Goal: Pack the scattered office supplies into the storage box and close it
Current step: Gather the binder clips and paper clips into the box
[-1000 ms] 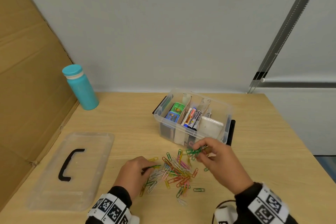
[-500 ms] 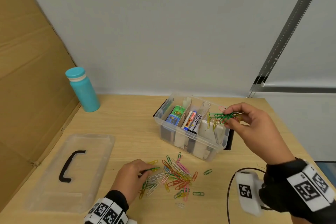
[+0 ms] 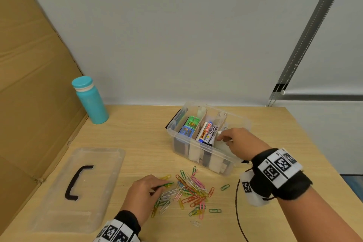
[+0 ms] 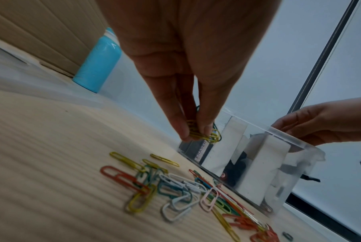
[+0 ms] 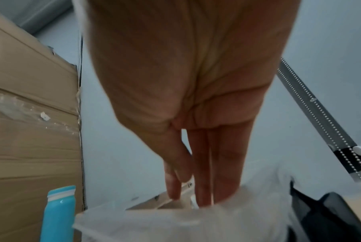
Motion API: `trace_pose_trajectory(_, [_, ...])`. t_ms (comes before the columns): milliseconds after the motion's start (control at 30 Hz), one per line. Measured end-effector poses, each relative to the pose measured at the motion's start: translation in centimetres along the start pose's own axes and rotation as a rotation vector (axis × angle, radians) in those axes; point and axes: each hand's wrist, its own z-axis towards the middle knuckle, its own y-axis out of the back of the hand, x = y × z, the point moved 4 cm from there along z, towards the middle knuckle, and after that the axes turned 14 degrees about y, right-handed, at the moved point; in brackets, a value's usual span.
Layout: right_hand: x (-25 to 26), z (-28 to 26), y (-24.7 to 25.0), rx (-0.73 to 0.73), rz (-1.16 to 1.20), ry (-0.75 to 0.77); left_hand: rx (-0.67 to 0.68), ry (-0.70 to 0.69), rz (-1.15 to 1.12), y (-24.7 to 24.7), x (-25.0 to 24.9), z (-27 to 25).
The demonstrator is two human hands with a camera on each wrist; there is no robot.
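The clear storage box (image 3: 177, 143) stands open mid-table, holding small green and blue cases (image 3: 189, 125) and whiteboard markers (image 3: 206, 132). My right hand (image 3: 225, 139) reaches down into its right compartment, fingers straight (image 5: 202, 188), and no clip shows in them. Coloured paper clips (image 3: 190, 190) lie scattered in front of the box. At the pile's left edge my left hand (image 3: 160, 188) pinches a few yellow and green clips (image 4: 204, 136) between thumb and fingers, just above the table. The clear lid (image 3: 102, 163) with a black handle lies flat at the left.
A teal bottle (image 3: 90, 102) stands at the back left beside a slanted cardboard sheet (image 3: 29, 84). A black cable (image 3: 238, 202) hangs from my right wrist over the table near the clips. The table's right edge (image 3: 318, 155) runs close behind my right arm.
My right hand carried a bunch of green clips from the pile up over the box, then lowered its fingers into the right compartment; the clips are out of sight. The left hand stayed at the pile.
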Motion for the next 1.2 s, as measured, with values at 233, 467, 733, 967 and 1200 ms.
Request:
trace_pose_trajectory(233, [-3.2,-5.1,-0.6,-0.5,-0.144,-0.047,-0.01,-0.024,-0.111,0.4,-1.1,-0.9])
trace_pose_trajectory(467, [-4.8,-6.2,-4.8,-0.521,0.025,-0.044,0.033,-0.19,-0.295,1.3,-11.1,-0.3])
trace_pose_trajectory(733, [-5.0,-6.2,-4.8,-0.58,-0.003,-0.021,-0.003,-0.439,0.479,-5.7,-20.3,5.8])
trace_pose_trajectory(967, [-4.9,-6.3,-4.5,-0.579,-0.033,-0.009,0.309,-0.219,0.819,-8.5,-22.0,8.4])
trace_pose_trajectory(1200, [-4.8,-6.8,-4.3,-0.636,0.047,-0.036,-0.023,-0.313,0.282,-0.6,-18.2,4.7])
